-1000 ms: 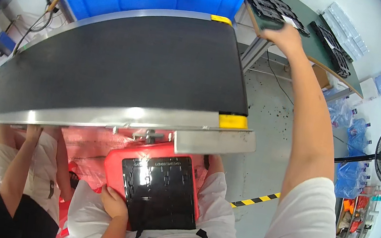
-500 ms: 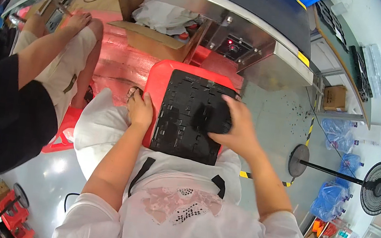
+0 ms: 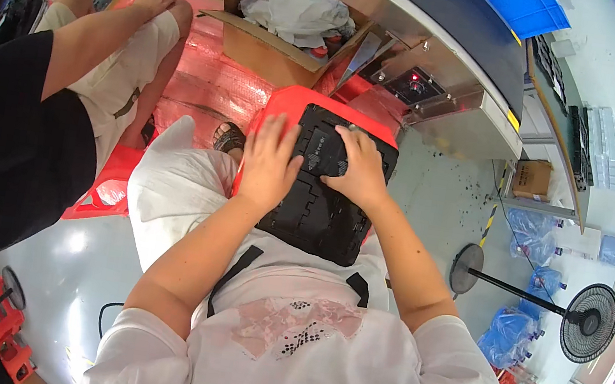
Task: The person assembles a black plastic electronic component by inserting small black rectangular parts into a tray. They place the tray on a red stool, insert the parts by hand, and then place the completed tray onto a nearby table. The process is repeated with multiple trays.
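A black flat tray (image 3: 315, 221) with many slots and cut-outs lies on a red plastic stool (image 3: 289, 101) in front of my lap. On its upper part is a small, dark rectangular piece (image 3: 326, 153) with pale markings. My right hand (image 3: 362, 170) grips this piece at its right side, thumb at the lower edge and fingers at the upper. My left hand (image 3: 268, 161) is open, fingers spread, over the tray's left edge and the stool. Whether its fingertips touch the tray, I cannot tell.
Beyond the stool stand an open cardboard box (image 3: 272, 53) with white plastic and a steel-framed bench (image 3: 459, 119) with a control panel. At left sits a person in a black sleeve (image 3: 9, 134). A black fan (image 3: 589, 322) and blue-wrapped bottles (image 3: 511, 335) are at right.
My left hand has come up from the stool's left side to the tray's left edge. My right hand has moved up and left with the dark piece. The view has shifted.
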`<state>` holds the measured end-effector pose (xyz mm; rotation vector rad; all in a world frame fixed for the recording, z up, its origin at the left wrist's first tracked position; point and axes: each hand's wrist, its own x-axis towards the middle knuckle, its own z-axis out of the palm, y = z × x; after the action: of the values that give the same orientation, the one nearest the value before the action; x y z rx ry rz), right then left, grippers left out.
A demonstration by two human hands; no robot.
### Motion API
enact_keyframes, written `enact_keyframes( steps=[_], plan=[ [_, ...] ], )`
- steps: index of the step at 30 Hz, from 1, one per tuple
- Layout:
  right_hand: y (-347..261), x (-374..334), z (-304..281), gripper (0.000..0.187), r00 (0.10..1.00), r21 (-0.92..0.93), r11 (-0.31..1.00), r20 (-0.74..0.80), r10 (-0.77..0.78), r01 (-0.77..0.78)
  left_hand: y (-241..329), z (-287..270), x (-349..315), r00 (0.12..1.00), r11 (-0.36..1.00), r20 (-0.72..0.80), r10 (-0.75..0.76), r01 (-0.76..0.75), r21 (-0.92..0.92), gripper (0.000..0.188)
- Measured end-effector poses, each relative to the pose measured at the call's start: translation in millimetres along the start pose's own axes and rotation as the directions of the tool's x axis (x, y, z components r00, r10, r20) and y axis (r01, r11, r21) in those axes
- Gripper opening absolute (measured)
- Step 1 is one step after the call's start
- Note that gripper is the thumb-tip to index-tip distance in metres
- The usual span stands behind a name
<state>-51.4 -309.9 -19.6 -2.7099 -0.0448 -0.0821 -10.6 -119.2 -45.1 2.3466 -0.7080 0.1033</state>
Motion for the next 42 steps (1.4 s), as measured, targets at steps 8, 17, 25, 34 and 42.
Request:
enact_keyframes(
  steps=[8,17,25,34,42],
  plan=[
    [20,-5,-9,0.087,0.993,-0.145,0.989,0.117,0.006,0.011,0,32,3,0.944,0.965,0.263,0.198,-0.235,0.115,0.044],
    [28,-11,-6,0.081,0.998,-0.023,1.000,0.057,-0.017,0.019,8,23,2,0.967,0.983,0.207,0.152,-0.170,0.073,0.046],
    [29,-57,-35,0.080,0.978,0.111,0.977,-0.080,0.193,-0.183,33,34,32,0.892,0.936,0.331,0.309,-0.346,0.059,0.066],
    [26,-104,-44,0.079,0.925,0.286,0.904,-0.115,0.362,-0.318,33,46,57,0.743,0.878,0.534,0.403,-0.479,0.004,0.061],
    [1,-88,-45,0.083,0.945,0.270,0.947,-0.226,0.236,-0.172,77,21,32,0.507,0.298,0.861,-0.033,0.828,-0.476,0.041]
  ],
)
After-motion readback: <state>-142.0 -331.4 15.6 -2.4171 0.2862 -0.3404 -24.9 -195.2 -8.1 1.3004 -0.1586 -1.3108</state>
